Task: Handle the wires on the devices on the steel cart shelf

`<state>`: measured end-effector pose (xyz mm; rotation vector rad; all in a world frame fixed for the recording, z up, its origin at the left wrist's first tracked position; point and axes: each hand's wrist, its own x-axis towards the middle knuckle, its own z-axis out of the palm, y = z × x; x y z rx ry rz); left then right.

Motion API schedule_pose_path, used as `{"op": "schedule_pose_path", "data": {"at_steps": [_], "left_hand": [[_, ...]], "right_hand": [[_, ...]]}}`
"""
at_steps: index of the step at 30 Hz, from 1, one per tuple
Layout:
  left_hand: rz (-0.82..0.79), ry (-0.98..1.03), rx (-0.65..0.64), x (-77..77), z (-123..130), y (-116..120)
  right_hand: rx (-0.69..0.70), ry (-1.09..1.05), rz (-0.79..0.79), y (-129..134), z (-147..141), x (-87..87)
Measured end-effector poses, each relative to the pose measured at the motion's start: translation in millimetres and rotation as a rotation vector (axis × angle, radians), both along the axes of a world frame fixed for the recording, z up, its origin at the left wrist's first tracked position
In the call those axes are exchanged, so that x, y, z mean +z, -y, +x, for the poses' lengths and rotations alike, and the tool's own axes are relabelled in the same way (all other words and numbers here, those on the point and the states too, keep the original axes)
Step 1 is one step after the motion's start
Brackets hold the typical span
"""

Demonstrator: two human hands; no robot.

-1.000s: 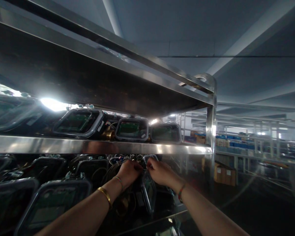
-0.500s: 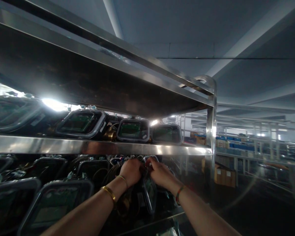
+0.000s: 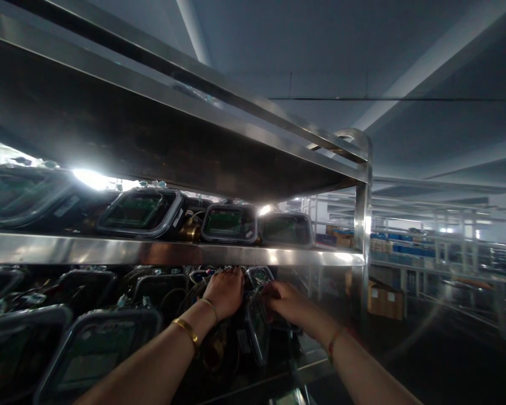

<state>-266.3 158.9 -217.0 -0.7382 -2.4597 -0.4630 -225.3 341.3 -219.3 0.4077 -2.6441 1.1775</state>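
Clear-lidded meter unit (image 3: 257,329), standing on edge on the lower steel shelf (image 3: 278,377) at six o'clock, looks rigid, fairly heavy with brass fittings, its lid probably scratch-prone; best gripped by the frame. The right hand (image 3: 287,304) closes on its top edge. The left hand (image 3: 225,292), at nine o'clock of it, presses fingers-down into tangled wires (image 3: 202,277); both forearms reach forward.
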Motion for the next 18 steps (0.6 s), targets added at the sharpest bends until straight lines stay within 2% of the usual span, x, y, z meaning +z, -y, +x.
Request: {"op": "schedule_pose_path", "data": {"at_steps": [2, 4, 7, 9, 11, 14, 18], "left_hand": [[0.130, 0.063, 0.030, 0.1, -4, -1], [0.344, 0.161, 0.009, 1.4, -8, 0], [0.744, 0.316, -0.107, 3.7, -9, 4], [0.929, 0.391, -0.193, 5.0, -6, 6], [1.009, 0.446, -0.230, 6.2, -1, 7], [1.043, 0.476, -0.220, 8.6, 6, 6], [0.975, 0.490, -0.241, 12.9, 9, 11]], "right_hand": [[0.054, 0.055, -0.115, -9, 9, -2.8], [0.063, 0.087, -0.170, -16, 18, -4.0], [0.057, 0.104, -0.195, -20, 28, -3.8], [0.070, 0.112, -0.222, -20, 31, -5.1], [0.088, 0.120, -0.246, -19, 32, -8.8], [0.071, 0.117, -0.227, -19, 31, -17.2], [0.029, 0.124, -0.136, -21, 33, -24.1]]}}
